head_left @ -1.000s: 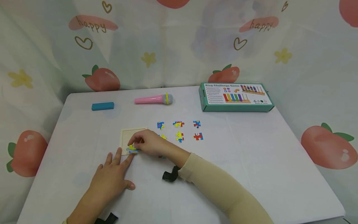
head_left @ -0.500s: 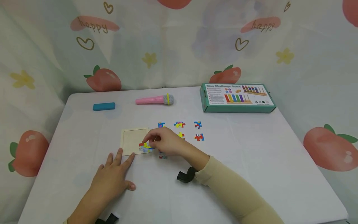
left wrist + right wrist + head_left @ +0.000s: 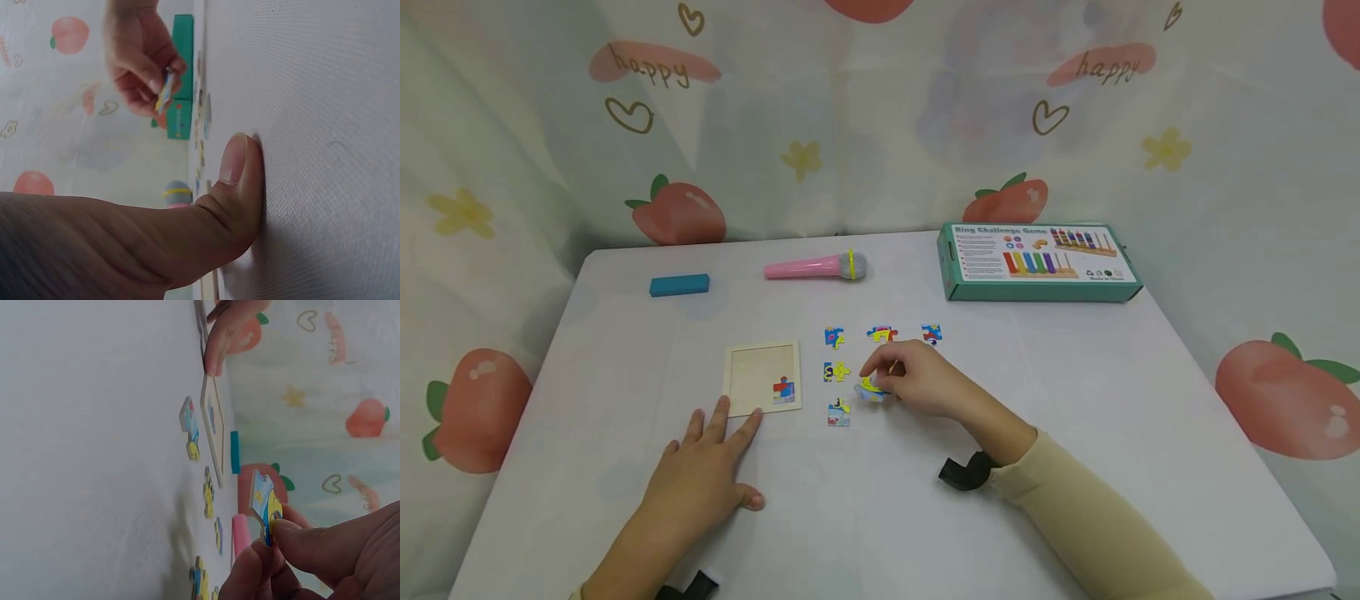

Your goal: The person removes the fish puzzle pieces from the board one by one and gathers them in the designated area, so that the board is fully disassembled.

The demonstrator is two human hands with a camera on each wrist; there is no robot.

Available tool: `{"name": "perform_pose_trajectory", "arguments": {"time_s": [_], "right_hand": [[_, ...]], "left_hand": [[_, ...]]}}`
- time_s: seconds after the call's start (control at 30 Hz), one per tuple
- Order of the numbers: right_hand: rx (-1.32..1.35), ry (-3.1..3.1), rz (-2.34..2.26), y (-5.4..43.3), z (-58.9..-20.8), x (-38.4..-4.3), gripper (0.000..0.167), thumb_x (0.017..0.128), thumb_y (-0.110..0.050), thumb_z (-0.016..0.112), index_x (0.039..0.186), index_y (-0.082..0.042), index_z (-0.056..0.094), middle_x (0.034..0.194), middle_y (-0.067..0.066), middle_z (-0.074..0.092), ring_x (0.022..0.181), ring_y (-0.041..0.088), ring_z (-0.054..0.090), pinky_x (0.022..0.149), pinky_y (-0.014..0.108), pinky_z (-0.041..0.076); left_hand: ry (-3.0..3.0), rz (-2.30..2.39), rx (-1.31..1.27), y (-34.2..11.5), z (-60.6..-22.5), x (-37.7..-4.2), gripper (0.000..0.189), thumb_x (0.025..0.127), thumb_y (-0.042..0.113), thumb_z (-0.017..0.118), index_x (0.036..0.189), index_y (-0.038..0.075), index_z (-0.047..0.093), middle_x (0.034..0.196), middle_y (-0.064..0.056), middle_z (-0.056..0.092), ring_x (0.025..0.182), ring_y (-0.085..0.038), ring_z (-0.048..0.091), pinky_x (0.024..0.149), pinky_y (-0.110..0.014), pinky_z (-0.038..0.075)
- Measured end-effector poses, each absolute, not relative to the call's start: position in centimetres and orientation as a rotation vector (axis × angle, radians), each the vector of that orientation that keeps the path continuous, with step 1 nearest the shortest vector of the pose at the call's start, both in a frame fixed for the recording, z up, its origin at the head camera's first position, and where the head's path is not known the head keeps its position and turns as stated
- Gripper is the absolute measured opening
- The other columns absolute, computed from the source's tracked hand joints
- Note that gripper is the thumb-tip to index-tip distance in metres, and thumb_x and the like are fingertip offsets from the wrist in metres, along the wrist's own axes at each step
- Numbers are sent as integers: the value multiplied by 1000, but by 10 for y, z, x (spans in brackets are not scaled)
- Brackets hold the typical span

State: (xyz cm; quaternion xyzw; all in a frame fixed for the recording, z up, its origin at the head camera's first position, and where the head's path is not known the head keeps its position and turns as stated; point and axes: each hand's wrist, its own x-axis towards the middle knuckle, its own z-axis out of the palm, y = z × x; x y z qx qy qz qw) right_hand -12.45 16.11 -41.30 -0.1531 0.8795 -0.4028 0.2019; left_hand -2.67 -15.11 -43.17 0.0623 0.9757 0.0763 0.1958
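My right hand (image 3: 917,379) pinches a yellow and light-blue jigsaw piece (image 3: 265,500) between thumb and fingers, lifted off the table. To its left lies a shallow wooden puzzle tray (image 3: 752,371). One red and blue jigsaw piece (image 3: 784,390) sits in the tray's near right corner. My left hand (image 3: 700,467) lies with spread fingers, fingertips touching the tray's near edge. In the left wrist view, its thumb (image 3: 240,187) rests against the white tabletop. Loose jigsaw pieces are laid out right of the tray, including a yellow one (image 3: 837,372) and a grey-blue one (image 3: 838,413); my right hand hides part of this area.
At the back stand a blue block (image 3: 679,285), a pink toy microphone (image 3: 805,267) and a green Ring Challenge Game box (image 3: 1041,290). A black strap part (image 3: 966,472) hangs by my right wrist. A printed curtain (image 3: 880,108) surrounds the table's back and sides.
My right hand has moved right, from over the tray to past the nearest loose pieces, carrying the jigsaw piece. This uncovers the piece in the tray corner. My left hand stays put.
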Motion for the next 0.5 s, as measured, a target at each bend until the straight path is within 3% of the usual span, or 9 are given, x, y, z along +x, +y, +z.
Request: {"name": "perform_pose_trajectory", "arguments": {"time_s": [0.23, 0.5], "right_hand": [[-382, 2451, -1053, 177, -422, -120, 22, 100, -5, 70, 106, -21, 82, 90, 1, 64, 82, 19, 57, 72, 28, 48], [-329, 2468, -989, 176, -429, -116, 23, 99, -3, 71, 95, -23, 81, 90, -2, 70, 83, 19, 60, 77, 31, 50]], "left_hand": [[2742, 192, 164, -151, -433, -27, 116, 65, 56, 96, 165, 22, 46, 174, -31, 26, 155, -67, 27, 110, -84, 39], [2750, 211, 166, -150, -432, -26, 115, 66, 55, 96, 164, 22, 47, 174, -31, 27, 154, -67, 28, 110, -85, 38]]}}
